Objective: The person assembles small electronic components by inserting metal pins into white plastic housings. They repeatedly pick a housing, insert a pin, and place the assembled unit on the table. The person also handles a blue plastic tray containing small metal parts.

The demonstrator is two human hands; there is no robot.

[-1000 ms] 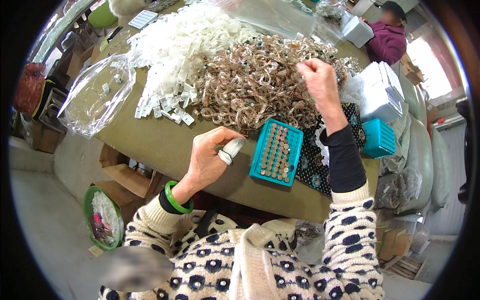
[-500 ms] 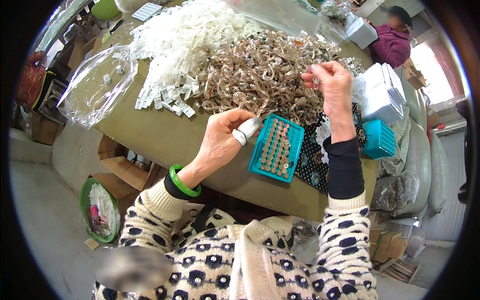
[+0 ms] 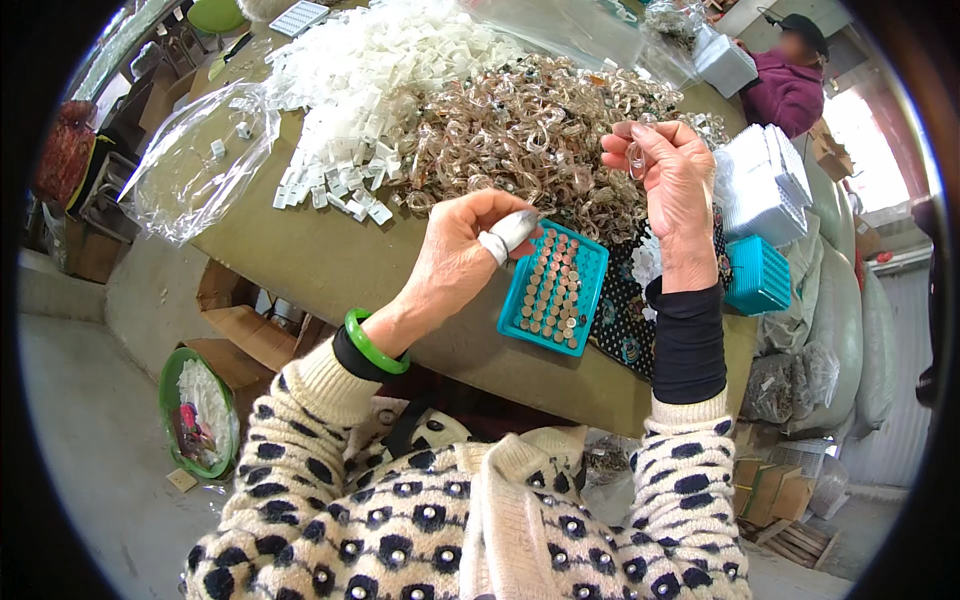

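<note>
Right hand (image 3: 672, 175): fingers pinching clear loop (image 3: 636, 160) beside loop pile (image 3: 520, 140) | Left hand (image 3: 455, 245): thumb and forefinger nearly meeting, grip unclear, by teal tray (image 3: 594, 266), partly filled with round pieces (image 3: 548, 290) | Green basket (image 3: 167, 400): white material (image 3: 198, 392)

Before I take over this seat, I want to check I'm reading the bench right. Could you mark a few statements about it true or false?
1. The right hand holds a clear loop. True.
2. Discs fill the whole teal tray. False: its right side has bare spots.
3. The green bangle is on the right wrist. False: it is on the left.
4. A white wrap shows on the left hand. True.
5. The white pieces lie right of the loop heap. False: they lie left.
</note>
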